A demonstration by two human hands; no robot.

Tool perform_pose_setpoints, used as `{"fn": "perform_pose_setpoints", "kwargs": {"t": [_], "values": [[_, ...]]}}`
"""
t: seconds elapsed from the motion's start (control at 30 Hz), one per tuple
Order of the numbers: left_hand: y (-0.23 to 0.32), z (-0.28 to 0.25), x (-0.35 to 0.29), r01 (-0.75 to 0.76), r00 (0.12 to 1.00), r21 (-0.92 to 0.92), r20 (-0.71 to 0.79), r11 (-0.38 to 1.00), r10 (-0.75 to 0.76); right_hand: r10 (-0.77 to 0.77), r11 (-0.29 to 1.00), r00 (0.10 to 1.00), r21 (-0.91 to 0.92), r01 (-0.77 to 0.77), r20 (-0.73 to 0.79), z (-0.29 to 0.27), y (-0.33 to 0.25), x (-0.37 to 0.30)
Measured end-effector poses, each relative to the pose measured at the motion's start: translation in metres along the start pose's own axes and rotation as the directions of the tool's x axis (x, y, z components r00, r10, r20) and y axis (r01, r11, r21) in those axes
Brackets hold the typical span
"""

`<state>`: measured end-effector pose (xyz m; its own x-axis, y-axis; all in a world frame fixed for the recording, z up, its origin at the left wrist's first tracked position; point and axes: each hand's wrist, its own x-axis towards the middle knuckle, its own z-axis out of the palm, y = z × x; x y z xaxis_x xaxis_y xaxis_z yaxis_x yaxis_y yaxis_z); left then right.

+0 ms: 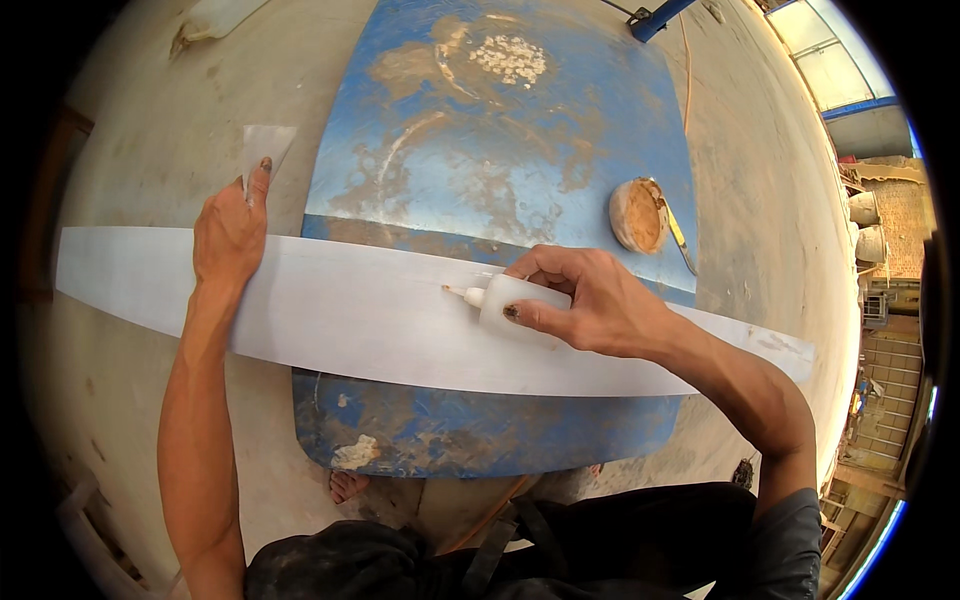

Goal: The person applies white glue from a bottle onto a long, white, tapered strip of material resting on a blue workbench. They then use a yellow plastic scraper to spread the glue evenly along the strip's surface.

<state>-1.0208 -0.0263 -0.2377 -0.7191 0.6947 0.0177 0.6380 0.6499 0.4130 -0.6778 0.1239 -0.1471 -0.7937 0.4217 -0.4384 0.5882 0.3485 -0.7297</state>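
A long white panel [360,310], tapered at its left end, lies crosswise over a blue work table [560,110] and juts past both sides. My right hand [605,305] grips a white squeeze bottle [518,312] between thumb and fingers. Tilted low over the panel's middle, the bottle points its narrow nozzle left; whether the tip touches the surface I cannot tell. Above the panel's far edge, my left hand [232,230] is closed around a pale, flat, flared piece like a scraper [268,143], thumb lying on it. Its lower part is hidden in the fist.
On the table's right side sits a round bowl [637,215] with tan paste, a yellow-handled blade [681,243] beside it. Dried white lumps [508,60] crust the far tabletop. A blue post [660,18] stands at the far right corner, a thin hose [687,80] near it.
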Motion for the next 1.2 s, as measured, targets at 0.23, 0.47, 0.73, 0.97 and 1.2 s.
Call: {"fn": "perform_pose_setpoints", "kwargs": {"t": [0.23, 0.47, 0.73, 0.97, 1.2], "values": [[0.005, -0.002, -0.004, -0.017, 0.999, 0.006, -0.028, 1.0, 0.017, 0.003, 0.998, 1.0, -0.067, -0.002, 0.018, 0.0, -0.011, 0.009], [0.009, -0.004, -0.006, -0.017, 1.0, -0.043, -0.009, 0.999, 0.017, 0.003, 0.994, 1.0, -0.112, 0.0, 0.03, 0.002, -0.013, 0.015], [0.006, -0.005, -0.006, -0.027, 1.0, -0.004, -0.008, 1.0, 0.027, 0.12, 0.989, 0.991, -0.092, -0.114, 0.061, -0.007, -0.017, 0.004], [0.007, -0.001, -0.008, -0.035, 0.999, -0.019, -0.039, 0.999, 0.034, 0.108, 0.99, 0.992, -0.101, -0.101, 0.06, -0.003, -0.023, 0.013], [0.001, 0.001, -0.004, -0.031, 0.999, -0.074, -0.022, 0.997, 0.029, 0.016, 0.999, 1.0, -0.051, -0.015, 0.005, 0.001, -0.008, 0.007]]}}
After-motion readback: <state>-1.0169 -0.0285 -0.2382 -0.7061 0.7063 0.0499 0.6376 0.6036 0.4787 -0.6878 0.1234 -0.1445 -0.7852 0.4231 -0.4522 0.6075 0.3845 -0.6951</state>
